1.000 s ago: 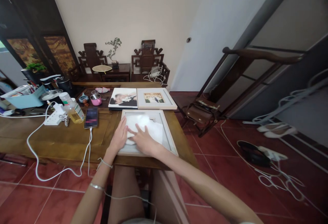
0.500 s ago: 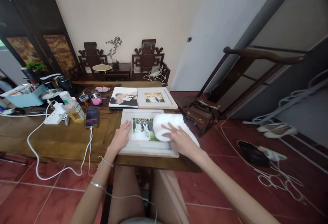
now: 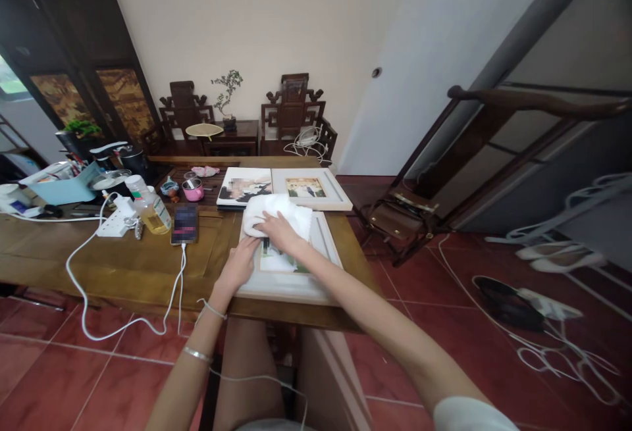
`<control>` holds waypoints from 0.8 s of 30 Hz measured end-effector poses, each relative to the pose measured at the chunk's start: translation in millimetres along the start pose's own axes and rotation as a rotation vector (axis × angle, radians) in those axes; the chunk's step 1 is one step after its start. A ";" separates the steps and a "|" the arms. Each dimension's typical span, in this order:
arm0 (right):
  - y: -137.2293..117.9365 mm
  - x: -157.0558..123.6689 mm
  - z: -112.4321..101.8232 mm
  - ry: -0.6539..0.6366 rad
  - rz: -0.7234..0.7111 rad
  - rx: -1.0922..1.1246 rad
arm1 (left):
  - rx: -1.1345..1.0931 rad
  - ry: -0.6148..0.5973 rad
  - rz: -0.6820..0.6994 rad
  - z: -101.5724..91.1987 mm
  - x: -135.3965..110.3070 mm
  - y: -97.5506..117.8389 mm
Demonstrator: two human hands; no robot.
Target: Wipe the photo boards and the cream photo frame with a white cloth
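One box: light blue [image 3: 81,186], filled with small things, toward the far left corner of the table [image 3: 162,266].
Power strip: white [image 3: 114,224], right of the box and nearer the front edge, a white cable looping from it and hanging past that edge.
Bottle: clear [image 3: 157,215], yellowish liquid inside, just right of the strip.
Phone: flat [image 3: 184,226], a white cable running from its near end toward the table's front edge.
Cup: pink [image 3: 193,189], beyond the phone, toward the far edge.
Left hand: [image 3: 240,265] palm down, fingers stretched forward, laid on the left edge of the near frame; it grips nothing, and its fingertips reach the lower left of the cloth.
Book: [image 3: 245,185] flat, near the far edge, its right side against the far frame.
Cloth: white [image 3: 284,206], bunched, under the right hand; it covers the near frame's far left corner and the upper part of its picture.
Right hand: [image 3: 277,230] palm down, fingers extended and spread on top of the cloth; whether any fold is pinched, I cannot tell.
Near frame: pale [image 3: 281,286], flat along the front edge, close to the right corner.
Far frame: pale [image 3: 336,193], flat behind it by the right edge.
Chair: dark wood [image 3: 543,103], right of the table, a brown bag [image 3: 405,219] on its seat.
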State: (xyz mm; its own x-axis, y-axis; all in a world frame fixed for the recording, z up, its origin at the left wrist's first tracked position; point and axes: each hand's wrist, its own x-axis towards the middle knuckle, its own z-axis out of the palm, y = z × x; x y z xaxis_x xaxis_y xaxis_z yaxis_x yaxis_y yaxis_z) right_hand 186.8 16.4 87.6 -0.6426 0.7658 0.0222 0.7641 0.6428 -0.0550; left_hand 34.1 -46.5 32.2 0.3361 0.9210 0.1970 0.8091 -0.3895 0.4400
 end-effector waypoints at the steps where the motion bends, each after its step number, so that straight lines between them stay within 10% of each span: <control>1: 7.0 -5.1 -1.8 -0.011 0.023 -0.013 | 0.002 -0.001 0.001 0.4 0.4 -0.5; 10: 75.8 -79.8 -22.5 -0.100 0.217 -0.104 | 0.041 -0.030 -0.052 -2.3 -0.2 6.6; 20: 4.5 -194.7 -31.0 -0.226 0.081 0.128 | 0.111 -0.024 -0.075 1.0 2.4 6.8; 24: 5.3 -194.0 -30.0 -0.217 0.136 0.145 | 0.139 -0.042 -0.084 -0.5 1.2 8.7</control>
State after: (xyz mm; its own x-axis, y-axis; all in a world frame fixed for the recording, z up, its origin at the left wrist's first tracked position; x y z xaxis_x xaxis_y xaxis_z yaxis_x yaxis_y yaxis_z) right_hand 317.2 -128.2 112.9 -0.5439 0.8129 -0.2082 0.8380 0.5133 -0.1849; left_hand 41.2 -48.8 36.7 0.2819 0.9511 0.1265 0.8930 -0.3083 0.3278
